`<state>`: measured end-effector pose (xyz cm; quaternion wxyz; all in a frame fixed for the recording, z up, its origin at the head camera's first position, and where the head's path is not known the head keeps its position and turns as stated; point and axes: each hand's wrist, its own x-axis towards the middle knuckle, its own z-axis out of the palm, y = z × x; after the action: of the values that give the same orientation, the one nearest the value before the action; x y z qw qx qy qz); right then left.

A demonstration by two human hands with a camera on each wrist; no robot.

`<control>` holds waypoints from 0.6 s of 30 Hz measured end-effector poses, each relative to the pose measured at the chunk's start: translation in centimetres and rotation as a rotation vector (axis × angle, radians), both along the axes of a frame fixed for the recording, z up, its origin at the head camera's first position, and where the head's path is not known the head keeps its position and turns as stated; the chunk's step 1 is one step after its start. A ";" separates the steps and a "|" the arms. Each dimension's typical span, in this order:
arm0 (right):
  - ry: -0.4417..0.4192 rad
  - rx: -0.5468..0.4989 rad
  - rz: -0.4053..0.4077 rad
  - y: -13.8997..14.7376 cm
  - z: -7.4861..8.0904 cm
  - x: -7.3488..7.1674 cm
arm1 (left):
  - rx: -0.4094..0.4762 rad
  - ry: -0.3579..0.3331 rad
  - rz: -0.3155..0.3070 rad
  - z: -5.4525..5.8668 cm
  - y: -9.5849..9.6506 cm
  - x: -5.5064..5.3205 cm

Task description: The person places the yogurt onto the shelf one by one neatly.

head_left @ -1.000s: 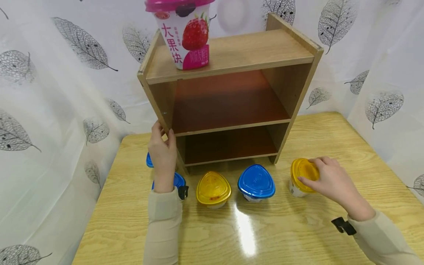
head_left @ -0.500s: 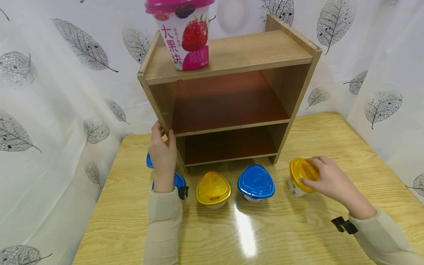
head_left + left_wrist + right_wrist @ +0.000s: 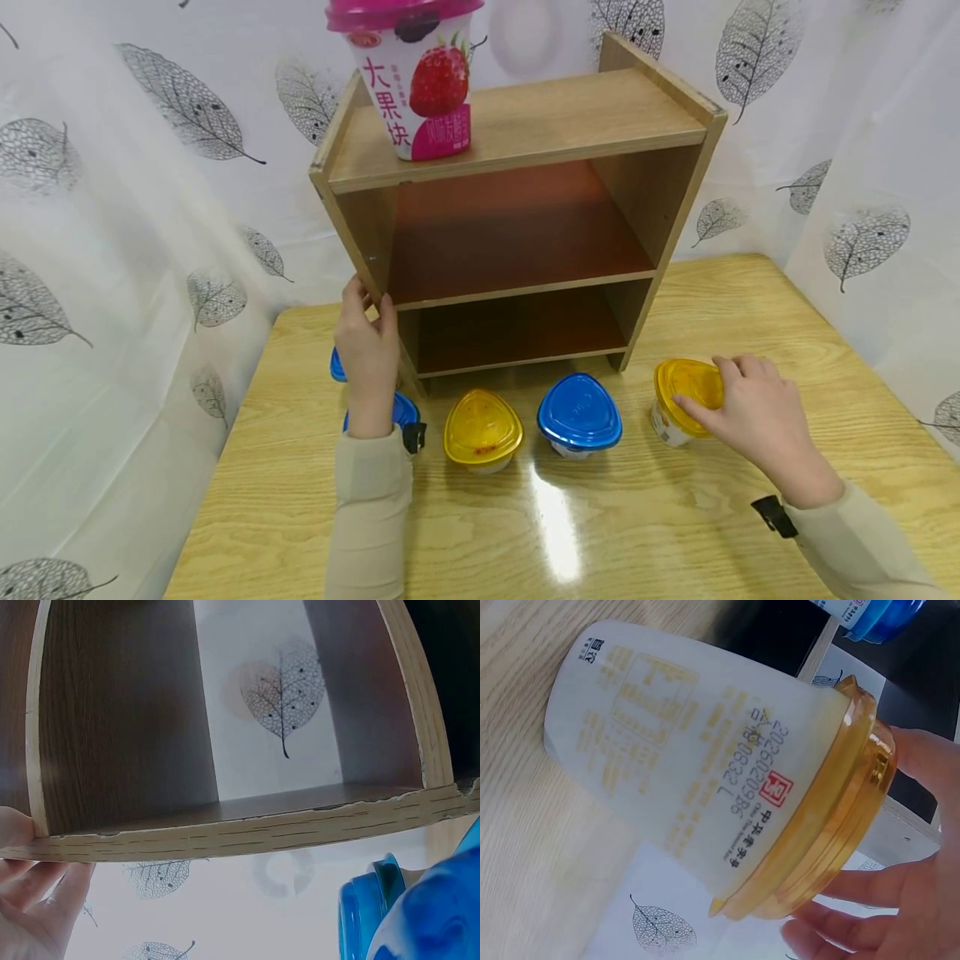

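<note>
The right hand [image 3: 765,425] has shifted slightly right since a second ago, so its fingertips cover less of the yellow lid [image 3: 682,375]; the left hand [image 3: 367,346] stays in place. The right thumb and fingers curve around the lid's edge, holding the yellow cup [image 3: 697,765], which stands on the table [image 3: 675,542] to the right of the shelf [image 3: 577,117]. The left hand grips the shelf's left front edge, thumb on one side and fingers on the other. Between the hands, in front of the shelf, stand a second yellow cup [image 3: 483,427] and a blue cup [image 3: 579,412]. Two more blue lids [image 3: 406,410] [image 3: 337,367] show partly behind the left hand and forearm. A strawberry cup [image 3: 420,92] stands upright on the shelf's top, near its left end.
</note>
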<state>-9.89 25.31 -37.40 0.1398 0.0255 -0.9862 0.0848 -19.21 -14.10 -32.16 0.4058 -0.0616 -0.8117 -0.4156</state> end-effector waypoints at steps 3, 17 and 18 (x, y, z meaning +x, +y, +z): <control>-0.009 0.010 0.002 0.1 -0.1 0.0 | 0.001 -0.002 0.002 -0.1 0.0 0.0; -0.156 -0.157 0.122 0.7 0.7 -0.4 | 0.010 0.002 0.004 0.1 0.1 0.1; -0.163 -0.166 0.136 0.8 0.8 -0.5 | 0.012 0.002 0.003 0.1 0.1 0.1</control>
<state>-10.34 26.11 -36.61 0.0546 0.0736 -0.9799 0.1772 -19.10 -14.01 -32.07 0.4077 -0.0585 -0.8088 -0.4198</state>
